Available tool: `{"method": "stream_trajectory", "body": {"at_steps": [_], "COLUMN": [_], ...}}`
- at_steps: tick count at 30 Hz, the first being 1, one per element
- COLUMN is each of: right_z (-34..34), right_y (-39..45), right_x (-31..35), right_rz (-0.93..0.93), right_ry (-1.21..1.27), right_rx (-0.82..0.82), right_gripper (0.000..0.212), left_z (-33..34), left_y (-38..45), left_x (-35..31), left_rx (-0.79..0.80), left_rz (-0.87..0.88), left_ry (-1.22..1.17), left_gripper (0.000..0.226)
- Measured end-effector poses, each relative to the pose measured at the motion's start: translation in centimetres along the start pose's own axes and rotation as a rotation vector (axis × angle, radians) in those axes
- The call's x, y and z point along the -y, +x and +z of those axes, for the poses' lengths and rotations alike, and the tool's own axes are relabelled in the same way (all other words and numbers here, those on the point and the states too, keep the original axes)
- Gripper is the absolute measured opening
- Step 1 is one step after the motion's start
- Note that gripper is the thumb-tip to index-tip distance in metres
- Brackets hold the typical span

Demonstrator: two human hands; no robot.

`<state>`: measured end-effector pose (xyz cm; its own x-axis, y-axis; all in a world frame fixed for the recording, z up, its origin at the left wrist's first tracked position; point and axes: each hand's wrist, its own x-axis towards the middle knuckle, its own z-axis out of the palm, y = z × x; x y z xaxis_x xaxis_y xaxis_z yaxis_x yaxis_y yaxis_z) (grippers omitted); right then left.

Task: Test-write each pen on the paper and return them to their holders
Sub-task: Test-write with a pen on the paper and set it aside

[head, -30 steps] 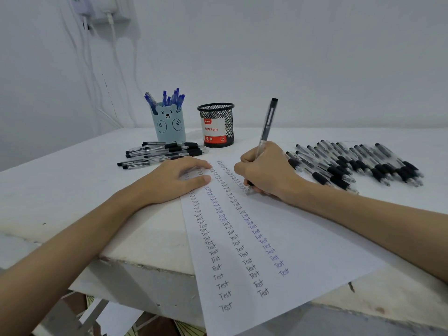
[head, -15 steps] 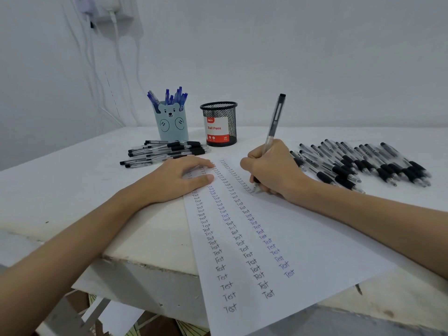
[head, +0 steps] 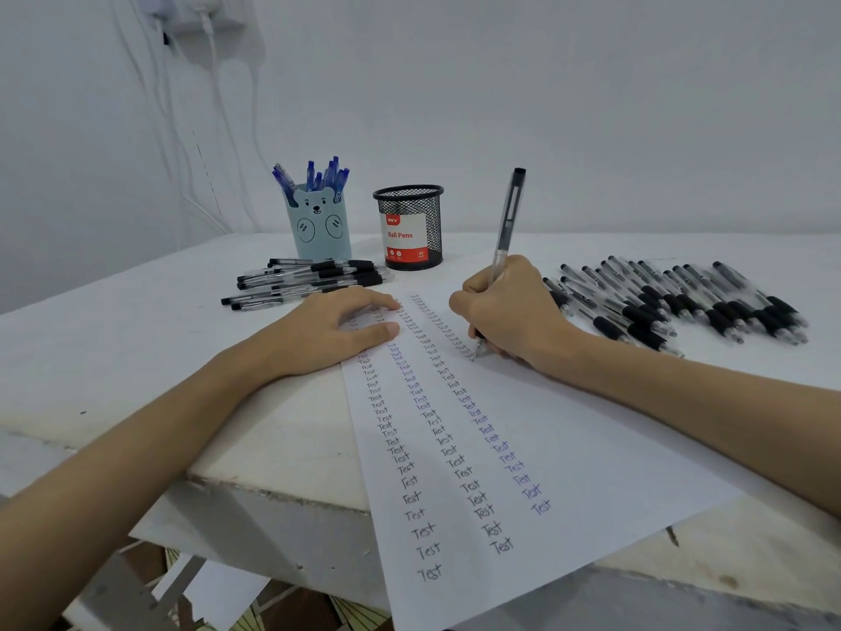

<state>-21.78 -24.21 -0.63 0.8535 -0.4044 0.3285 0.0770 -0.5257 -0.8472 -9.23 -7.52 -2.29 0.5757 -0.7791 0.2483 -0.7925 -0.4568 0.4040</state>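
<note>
Just one view here, a wide-angle head cam looking forward and down over the table (head: 136, 339) from the near edge. It sits close: both forearms come in from the bottom corners, and the left hand (head: 336, 330) and right hand (head: 509, 311) land near mid-frame on the paper (head: 591, 448). It faces the back wall (head: 591, 107), which fills the top half. The lens bends the table edges a bit.
</note>
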Motion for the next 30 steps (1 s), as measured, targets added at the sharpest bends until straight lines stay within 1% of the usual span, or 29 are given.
{"method": "stream_trajectory", "body": {"at_steps": [3,6,9,14,17,23,26,28,30], "right_z": [0.1,0.2,0.2,0.2,0.2,0.4,-0.1,-0.5,-0.8], "right_y": [0.0,0.1,0.2,0.4,0.4,0.5,0.5,0.5,0.7], "right_x": [-0.1,-0.1,-0.1,-0.4,-0.3,-0.3,-0.4,-0.1,0.2], "right_rz": [-0.002,0.013,0.039,0.034,0.053,0.044,0.14,0.237,0.292], "right_ry": [-0.02,-0.036,-0.009,-0.047,-0.051,-0.073,0.055,0.149,0.188], "right_rx": [0.004,-0.004,-0.01,-0.039,-0.028,-0.069,-0.07,-0.036,0.003], "right_gripper": [0.046,0.042,0.036,0.038,0.033,0.039,0.031,0.026,0.025], "left_z": [0.0,0.1,0.1,0.1,0.1,0.0,0.0,0.0,0.0], "left_y": [0.0,0.1,0.1,0.1,0.0,0.1,0.0,0.0,0.0], "left_x": [0.0,0.1,0.2,0.2,0.2,0.1,0.0,0.0,-0.1], "left_rx": [-0.001,0.0,-0.006,-0.004,-0.007,-0.003,-0.002,-0.006,-0.006], "left_rz": [0.0,-0.007,-0.013,-0.01,-0.012,-0.017,-0.017,-0.01,-0.01], "left_ry": [0.001,-0.005,-0.015,-0.017,-0.024,-0.018,-0.017,-0.01,-0.009], "left_gripper": [0.054,0.061,0.056,0.053,0.053,0.054,0.054,0.051,0.046]}}
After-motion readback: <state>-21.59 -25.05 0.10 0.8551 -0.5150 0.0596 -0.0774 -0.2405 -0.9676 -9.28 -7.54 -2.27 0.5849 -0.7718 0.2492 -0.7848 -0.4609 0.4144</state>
